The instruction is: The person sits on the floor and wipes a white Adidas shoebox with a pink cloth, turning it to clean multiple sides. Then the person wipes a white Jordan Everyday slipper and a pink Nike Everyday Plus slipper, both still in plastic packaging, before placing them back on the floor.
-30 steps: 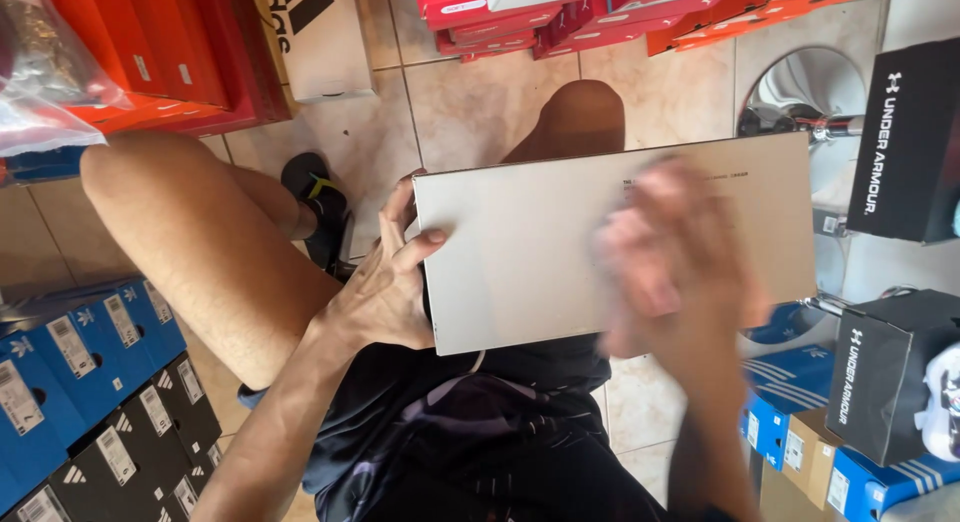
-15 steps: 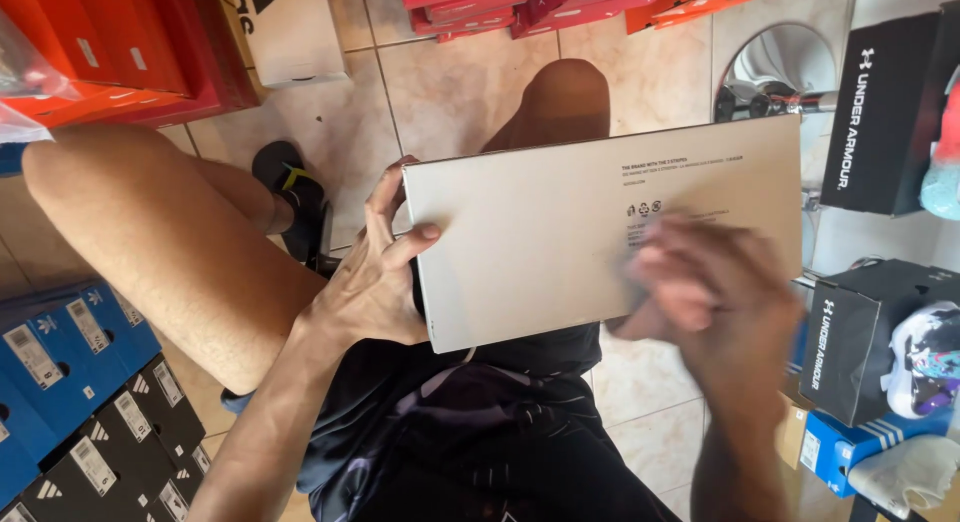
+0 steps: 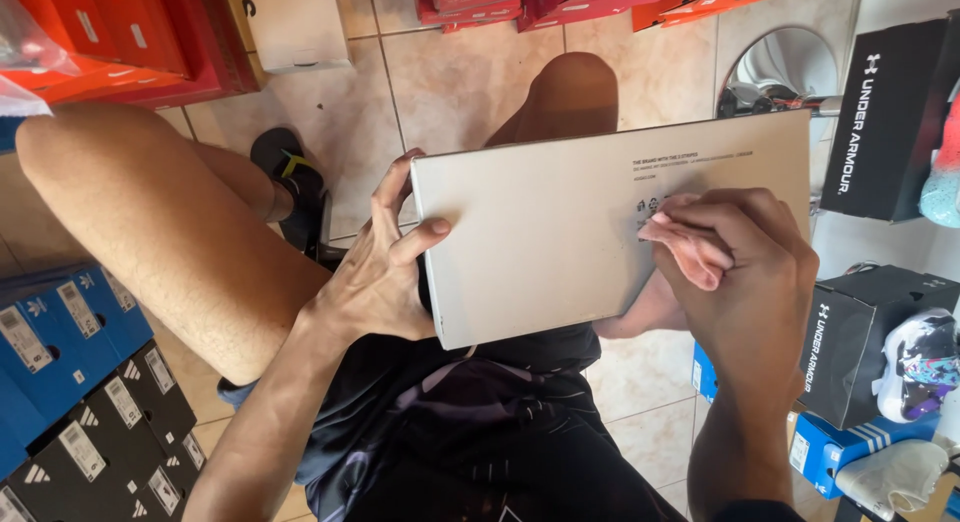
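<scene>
At the far left, blue boxes (image 3: 60, 332) and black boxes (image 3: 110, 432) of cardboard are stacked on the tiled floor (image 3: 450, 82), each bearing a white label; their number cannot be counted with certainty. Red and orange boxes (image 3: 130, 32) are piled above them at the upper left. A bare thigh is seen crossing the left half, with a dark sandal (image 3: 290, 182) beyond it on the floor.

The left hand (image 3: 385, 272) is clamped on the left short edge of one pale box (image 3: 560, 232), the thumb laid on its upper face and the fingers (image 3: 392, 187) wrapped round the end. The box is a flat, smooth, matt cardboard rectangle, held over the lap above black shorts. Its long axis is run left to right and tilted slightly, with the right end raised toward the top of the view. Small dark print is carried near its right end.

The right hand (image 3: 745, 272) is curled into a loose fist upon the box's right part, fingertips (image 3: 690, 252) pressed to the face; whether anything is held inside cannot be told.

At the right, two black boxes (image 3: 880, 122) are seen, and a blue box (image 3: 835, 447) below.
</scene>
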